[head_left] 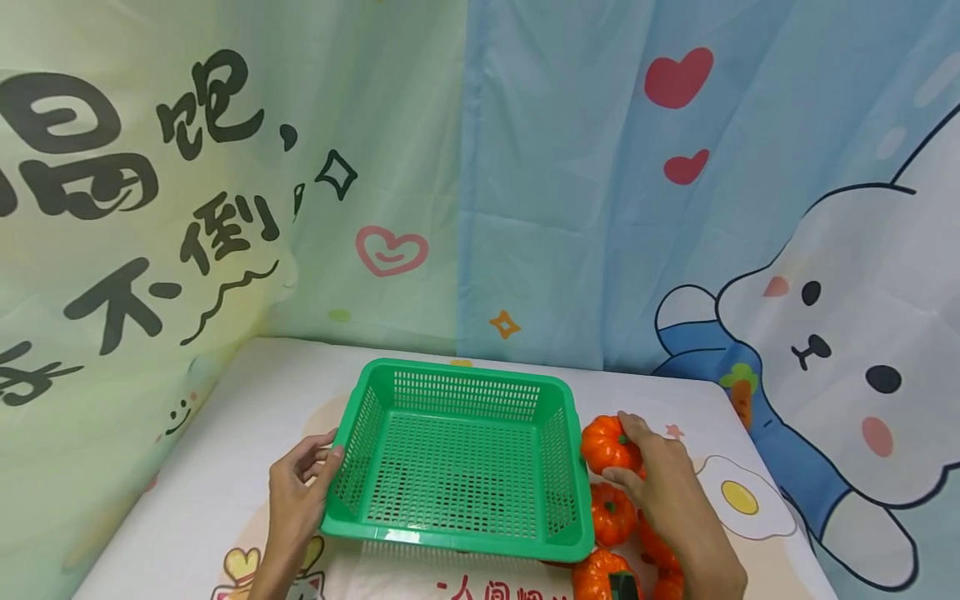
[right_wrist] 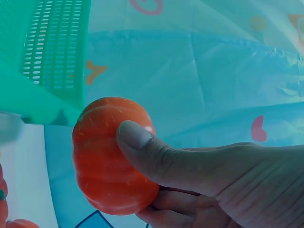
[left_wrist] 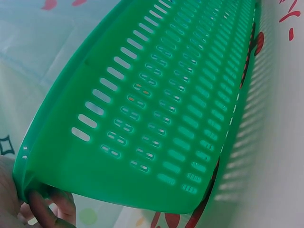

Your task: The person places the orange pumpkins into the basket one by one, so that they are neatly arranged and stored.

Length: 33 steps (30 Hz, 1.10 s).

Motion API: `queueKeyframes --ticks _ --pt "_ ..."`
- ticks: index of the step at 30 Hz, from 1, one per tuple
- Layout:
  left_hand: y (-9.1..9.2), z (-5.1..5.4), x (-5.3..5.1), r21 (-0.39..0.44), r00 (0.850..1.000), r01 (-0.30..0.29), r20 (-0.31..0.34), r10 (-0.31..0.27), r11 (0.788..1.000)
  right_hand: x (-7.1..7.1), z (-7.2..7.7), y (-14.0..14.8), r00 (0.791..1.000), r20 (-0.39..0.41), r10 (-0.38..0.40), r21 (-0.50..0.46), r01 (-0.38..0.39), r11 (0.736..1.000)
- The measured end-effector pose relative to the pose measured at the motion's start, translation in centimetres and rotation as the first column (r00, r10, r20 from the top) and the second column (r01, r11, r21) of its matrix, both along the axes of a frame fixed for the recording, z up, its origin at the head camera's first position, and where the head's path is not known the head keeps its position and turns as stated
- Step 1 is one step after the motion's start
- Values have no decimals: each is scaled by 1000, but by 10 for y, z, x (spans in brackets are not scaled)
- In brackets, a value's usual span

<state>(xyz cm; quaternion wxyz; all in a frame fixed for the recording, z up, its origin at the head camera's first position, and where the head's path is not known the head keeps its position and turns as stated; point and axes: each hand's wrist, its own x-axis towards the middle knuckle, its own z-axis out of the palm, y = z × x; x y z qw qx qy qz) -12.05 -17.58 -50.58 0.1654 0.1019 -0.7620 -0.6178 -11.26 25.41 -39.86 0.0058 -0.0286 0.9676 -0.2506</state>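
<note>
A green plastic basket (head_left: 457,475) with slotted walls and nothing inside sits on the table. My left hand (head_left: 296,492) grips its left rim; the left wrist view shows the fingers (left_wrist: 50,209) curled round a corner of the basket (left_wrist: 123,161). Just off the basket's right side, my right hand (head_left: 667,492) holds a small orange pumpkin (head_left: 609,444) with a green stem. In the right wrist view the thumb (right_wrist: 137,137) presses on the pumpkin (right_wrist: 109,166), with other fingers behind it.
Several more orange pumpkins (head_left: 613,514) lie close together along the basket's right side, partly under my right forearm. The white printed table (head_left: 270,367) meets a hanging printed curtain (head_left: 540,208) at its back edge.
</note>
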Motion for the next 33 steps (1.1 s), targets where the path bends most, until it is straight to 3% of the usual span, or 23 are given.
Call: queueKeyframes --ticks 8,16,23,33 --pt "0 -1 0 10 999 0 -33 0 1000 4 6 -7 1000 12 18 -15 -18 1000" --pt "-1 -2 0 20 1000 4 -6 -4 1000 4 11 -16 999 26 26 -17 -26 1000" --pt "-1 -3 0 12 1000 2 -2 -2 1000 6 12 -26 996 -11 83 -10 -83 996" --pt "-2 -4 -1 17 1000 7 -9 -7 1000 6 10 -44 993 44 107 -4 -107 994"
